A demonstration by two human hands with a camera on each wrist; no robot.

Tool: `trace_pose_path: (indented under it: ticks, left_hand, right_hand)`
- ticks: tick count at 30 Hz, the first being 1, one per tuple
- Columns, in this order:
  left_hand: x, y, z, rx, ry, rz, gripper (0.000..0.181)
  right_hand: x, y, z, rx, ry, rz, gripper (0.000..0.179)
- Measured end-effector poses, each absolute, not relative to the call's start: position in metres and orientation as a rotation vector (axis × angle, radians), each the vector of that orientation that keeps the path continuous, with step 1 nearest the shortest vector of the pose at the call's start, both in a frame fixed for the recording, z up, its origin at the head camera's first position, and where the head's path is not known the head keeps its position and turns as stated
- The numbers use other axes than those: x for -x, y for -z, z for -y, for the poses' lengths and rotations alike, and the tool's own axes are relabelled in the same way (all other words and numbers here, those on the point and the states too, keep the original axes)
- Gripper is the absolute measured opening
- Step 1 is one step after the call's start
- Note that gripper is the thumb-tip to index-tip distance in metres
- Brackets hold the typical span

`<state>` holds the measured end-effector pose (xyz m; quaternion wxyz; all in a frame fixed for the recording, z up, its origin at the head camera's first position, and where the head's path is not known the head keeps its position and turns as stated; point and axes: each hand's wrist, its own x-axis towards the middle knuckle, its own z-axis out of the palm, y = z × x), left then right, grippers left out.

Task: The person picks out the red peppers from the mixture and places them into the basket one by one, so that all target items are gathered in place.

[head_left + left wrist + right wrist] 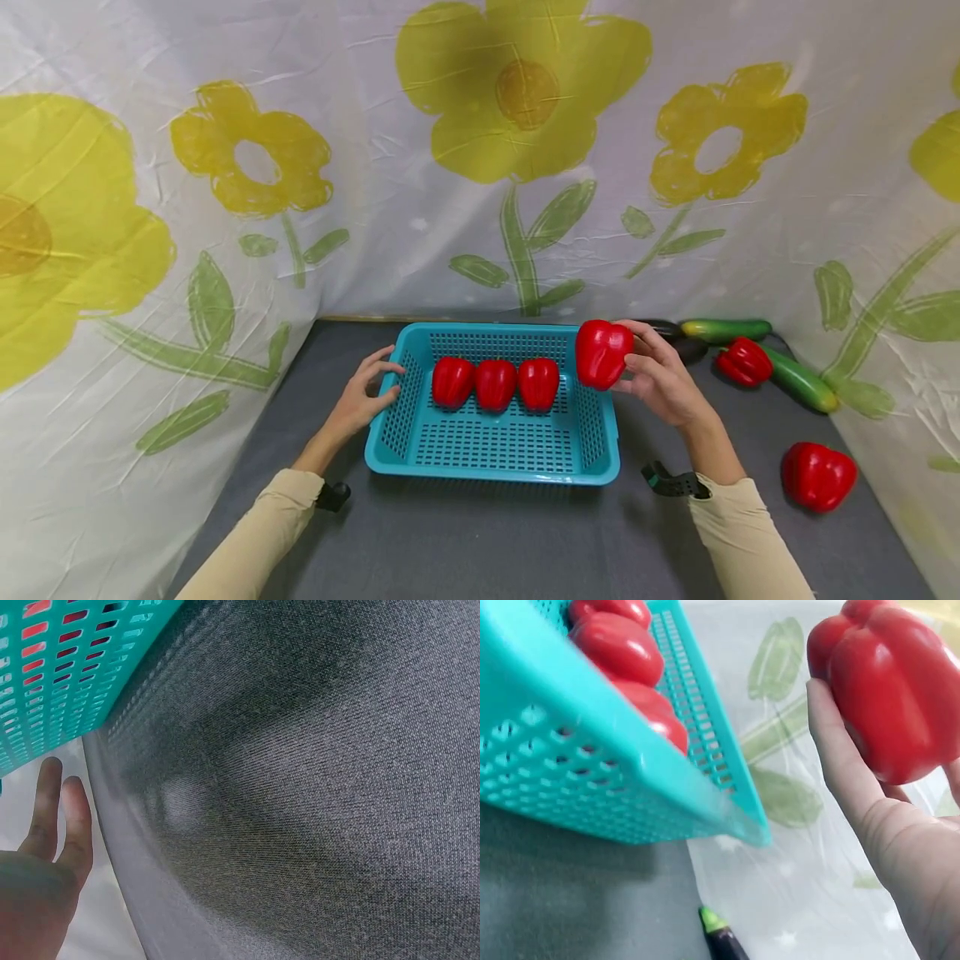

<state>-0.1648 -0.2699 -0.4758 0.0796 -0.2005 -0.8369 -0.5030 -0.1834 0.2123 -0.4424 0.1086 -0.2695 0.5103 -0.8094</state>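
- Beige sleeves sit nearest the camera, covering your forearms; mind the right one around the loose pepper lying beside it.
- Your right hand grips a red bell pepper, fingers and thumb round its sides. Pepper is up in the air by the back right corner of the blue basket, apart from the rim in the right wrist view.
- Your left hand holds nothing, fingers spread at the basket's left rim; can't tell if the fingertips touch.
- Three peppers lie in a row inside, toward the back, with bare floor to their right and in front.
- Step in hand, by judgement: setting the held pepper into the basket. Clear the right rim first, then come down into the space at the row's right end.
- Lower it straight, and let it meet the floor before you loosen; smooth, rounded skin probably rolls if dropped.
- Don't nudge the row with your knuckles.
- Basket looks light and may slide, so brace its left rim with your left hand.
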Motion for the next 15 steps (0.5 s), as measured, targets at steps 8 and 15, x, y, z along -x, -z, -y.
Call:
trace_pose_path:
  ticks: [8,15]
  left_hand:
    - [0.165,0.475,0.271,0.610,1.501,2.511,0.026]
    - [0.165,0.475,0.270,0.605,1.495,2.518,0.026]
  right_hand:
    - [0.186,0.441,-0.197,0.832,2.377,-1.449,0.055]
    - [0.186,0.442,-0.187,0.807,2.377,-1.445,0.053]
